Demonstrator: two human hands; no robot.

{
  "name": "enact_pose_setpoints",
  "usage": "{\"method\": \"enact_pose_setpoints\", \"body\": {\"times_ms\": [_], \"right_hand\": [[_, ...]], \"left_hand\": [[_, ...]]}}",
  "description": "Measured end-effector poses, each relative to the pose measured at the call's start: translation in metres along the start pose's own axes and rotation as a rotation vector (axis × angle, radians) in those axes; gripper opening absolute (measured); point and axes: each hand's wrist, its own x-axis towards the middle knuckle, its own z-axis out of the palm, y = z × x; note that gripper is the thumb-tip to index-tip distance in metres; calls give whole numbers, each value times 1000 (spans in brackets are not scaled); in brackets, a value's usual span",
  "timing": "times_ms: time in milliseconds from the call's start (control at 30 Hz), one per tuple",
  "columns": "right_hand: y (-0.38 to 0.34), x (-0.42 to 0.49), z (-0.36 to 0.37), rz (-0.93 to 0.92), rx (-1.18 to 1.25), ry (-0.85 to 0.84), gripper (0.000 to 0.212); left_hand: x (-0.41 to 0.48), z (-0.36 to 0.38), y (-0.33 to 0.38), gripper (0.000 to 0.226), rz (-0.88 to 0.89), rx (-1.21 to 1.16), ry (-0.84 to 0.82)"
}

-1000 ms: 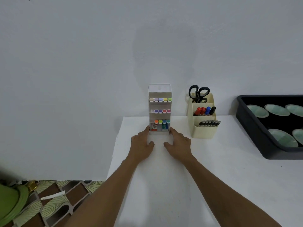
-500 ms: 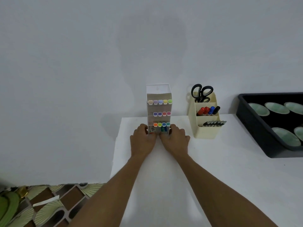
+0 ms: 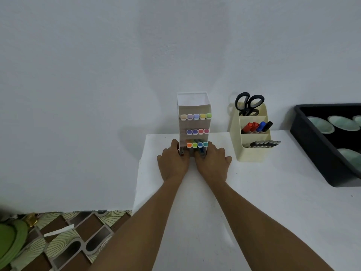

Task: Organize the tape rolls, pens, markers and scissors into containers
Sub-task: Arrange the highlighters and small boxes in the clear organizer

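Note:
A tall white tiered organizer [image 3: 194, 106] stands at the back of the white table [image 3: 273, 202], with several pastel and bright markers [image 3: 196, 116] in its three rows. My left hand [image 3: 172, 163] grips its base from the left, thumb up along the side. My right hand [image 3: 212, 165] grips the base from the right, fingers curled against the lowest compartment, which they hide. To the right, a cream desk caddy [image 3: 252, 153] holds black scissors [image 3: 249, 103], red, blue and black markers [image 3: 256, 127] and several grey pens [image 3: 263, 143].
A black tray [image 3: 312, 145] with pale green bowls sits at the table's right edge. The table's left edge drops to a patterned floor [image 3: 68, 231], where a green object [image 3: 9, 241] lies. A white wall stands directly behind the organizer.
Both hands slid forward from resting flat on the table and closed in on the organizer's base. The organizer now sits slightly further back.

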Motion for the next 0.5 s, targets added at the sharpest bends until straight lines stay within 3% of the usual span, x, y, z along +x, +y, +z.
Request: {"method": "enact_pose_setpoints", "body": {"times_ms": [233,333,500], "right_hand": [[2,0,1,-28,-7,-3,27],[6,1,1,-32,7,-37,37],[20,2,-9,-69,161,-134,43]], "left_hand": [[0,0,1,38,1,10,-14],[-2,0,-3,41,-2,-13,-29],[-11,-8,-18,52,107,-99,-37]]}}
